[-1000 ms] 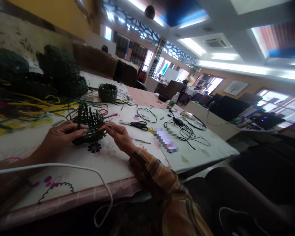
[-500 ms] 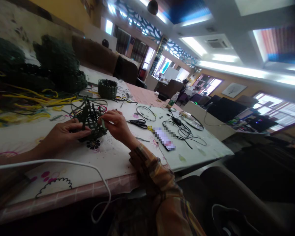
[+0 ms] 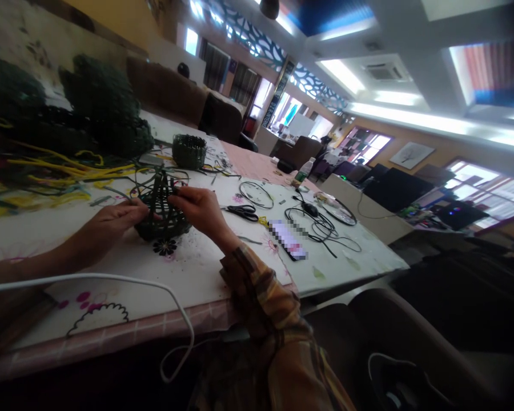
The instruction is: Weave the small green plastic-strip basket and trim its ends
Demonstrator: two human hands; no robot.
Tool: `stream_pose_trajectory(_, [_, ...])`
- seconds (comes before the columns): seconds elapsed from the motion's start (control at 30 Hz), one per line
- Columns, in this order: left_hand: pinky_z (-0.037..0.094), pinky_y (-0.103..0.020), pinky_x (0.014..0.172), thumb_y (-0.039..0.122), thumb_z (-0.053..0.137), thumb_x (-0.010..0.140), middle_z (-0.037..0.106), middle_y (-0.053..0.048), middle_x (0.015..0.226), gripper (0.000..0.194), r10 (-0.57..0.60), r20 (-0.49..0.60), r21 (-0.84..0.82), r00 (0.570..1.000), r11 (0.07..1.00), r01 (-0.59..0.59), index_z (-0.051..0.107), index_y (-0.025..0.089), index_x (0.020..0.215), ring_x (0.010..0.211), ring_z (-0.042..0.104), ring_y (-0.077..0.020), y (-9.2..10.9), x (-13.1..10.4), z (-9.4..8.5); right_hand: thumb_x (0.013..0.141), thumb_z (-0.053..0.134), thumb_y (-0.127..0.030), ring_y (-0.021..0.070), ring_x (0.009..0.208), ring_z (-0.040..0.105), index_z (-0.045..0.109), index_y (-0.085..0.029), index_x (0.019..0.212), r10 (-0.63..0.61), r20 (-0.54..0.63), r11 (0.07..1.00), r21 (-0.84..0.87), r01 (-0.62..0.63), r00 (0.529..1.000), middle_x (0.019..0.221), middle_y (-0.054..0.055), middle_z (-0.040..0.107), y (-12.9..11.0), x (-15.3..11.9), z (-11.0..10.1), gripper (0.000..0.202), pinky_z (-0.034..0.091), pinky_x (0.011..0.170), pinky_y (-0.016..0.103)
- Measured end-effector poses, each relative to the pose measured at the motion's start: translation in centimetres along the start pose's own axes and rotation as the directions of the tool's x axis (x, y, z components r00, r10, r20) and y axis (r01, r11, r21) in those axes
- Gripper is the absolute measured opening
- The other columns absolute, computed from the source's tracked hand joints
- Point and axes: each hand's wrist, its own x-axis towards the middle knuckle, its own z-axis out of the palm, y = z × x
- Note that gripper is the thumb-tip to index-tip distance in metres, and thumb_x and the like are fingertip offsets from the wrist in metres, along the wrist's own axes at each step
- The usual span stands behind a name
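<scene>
A dark green woven basket (image 3: pixel 165 214) with loose strips sticking up rests on the white patterned tablecloth (image 3: pixel 154 297). At its left side my left hand (image 3: pixel 115 221) is closed, thumb and fingers pinching a thin dark strip. My right hand (image 3: pixel 199 208) is closed at the basket's upper right, its fingertips pressed together by the rim; what they pinch is too small to make out. A finished-looking green basket (image 3: pixel 189 151) stands behind. Black scissors (image 3: pixel 243 212) lie to the right of my right hand.
Yellow and green strips (image 3: pixel 68 171) and dark green woven pieces (image 3: pixel 98 103) fill the left. To the right are a phone (image 3: pixel 288 238), coiled black cable (image 3: pixel 314 225) and a bottle (image 3: pixel 305 171). A white cord (image 3: pixel 154 281) crosses in front.
My left hand has drawn slightly left and now pinches a thin strip. My right hand has shifted up to the rim, and more of the basket's front shows.
</scene>
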Motion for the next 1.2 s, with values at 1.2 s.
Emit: stream_pose_trajectory(1.2, [0.051,-0.035,0.082,0.062,0.054,0.097,0.069,-0.008,0.11,0.052,0.486,-0.132,0.54,0.864,0.766,-0.349,0.065,0.019,0.125,0.082,0.06,-0.0208,-2.7,-1.2,0.2,0.092,0.077,-0.021,0.0225,0.111,0.066,0.082,-0.022,0.106,-0.169,0.288,0.9,-0.345,0.267,0.942,0.11,0.007,0.078,3.7,-2.4,0.9,0.015,0.036,0.105,0.038])
